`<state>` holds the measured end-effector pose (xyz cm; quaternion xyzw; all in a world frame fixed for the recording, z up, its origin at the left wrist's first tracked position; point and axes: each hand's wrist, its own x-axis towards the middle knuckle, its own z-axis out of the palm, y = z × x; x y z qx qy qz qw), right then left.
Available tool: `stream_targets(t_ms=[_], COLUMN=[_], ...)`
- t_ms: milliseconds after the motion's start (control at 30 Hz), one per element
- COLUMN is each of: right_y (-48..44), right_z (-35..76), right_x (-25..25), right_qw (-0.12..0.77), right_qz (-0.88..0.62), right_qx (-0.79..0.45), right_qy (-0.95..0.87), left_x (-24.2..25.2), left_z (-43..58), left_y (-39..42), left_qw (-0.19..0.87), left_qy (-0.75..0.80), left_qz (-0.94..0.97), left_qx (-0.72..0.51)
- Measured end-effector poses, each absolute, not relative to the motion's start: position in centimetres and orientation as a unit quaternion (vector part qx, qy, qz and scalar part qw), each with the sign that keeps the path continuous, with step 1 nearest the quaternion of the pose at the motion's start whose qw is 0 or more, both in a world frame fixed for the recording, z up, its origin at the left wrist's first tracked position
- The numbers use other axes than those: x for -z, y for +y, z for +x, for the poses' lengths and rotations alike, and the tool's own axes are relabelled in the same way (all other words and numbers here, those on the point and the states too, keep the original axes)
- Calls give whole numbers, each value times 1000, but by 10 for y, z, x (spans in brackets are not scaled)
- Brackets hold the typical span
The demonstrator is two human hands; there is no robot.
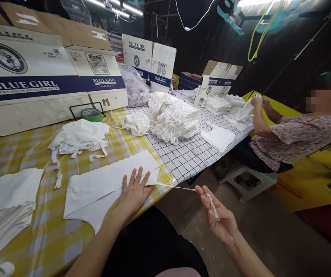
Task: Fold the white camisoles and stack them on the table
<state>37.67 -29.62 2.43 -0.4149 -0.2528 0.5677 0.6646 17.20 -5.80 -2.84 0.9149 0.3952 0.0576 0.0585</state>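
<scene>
My left hand [134, 191] lies flat, fingers spread, on a white fabric piece [104, 184] spread on the yellow checked tablecloth [47, 234] near the table's front edge. My right hand [220, 217] is off the table to the right, palm up, pinching a thin white strap [179, 187] that runs taut from the fabric's right corner to the fingers. The strap's loose end lies across the palm.
A stack of white fabric [4, 207] lies at the left, loose pieces with straps [79, 140] behind, and a big folded pile [173, 117] mid-table. Green tape roll [92, 114] and cardboard boxes [38, 80] stand at the back. A seated person [292, 134] handles fabric at the right.
</scene>
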Motion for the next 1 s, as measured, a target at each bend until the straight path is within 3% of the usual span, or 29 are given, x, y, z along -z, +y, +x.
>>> stream_targets(t_ms=[233,533,867,1000], right_y=[-284,-266,-254,-245], right_z=[371,369,379,371], right_x=[-25,-55,-76,-77], right_qw=[718,764,755,705], right_qz=[-393,-401,-422,-472], right_qx=[-553,-458,-419,-428], right_qy=[-156,-214,-277,-312], left_x=[32,34,40,12], left_z=[172,172,172,179], left_y=[-55,-54,-51,-71], left_qw=[51,35,54,115], left_qy=[396,394,396,342], left_qz=[915,916,911,916], left_qx=[-62,-72,-97,-175])
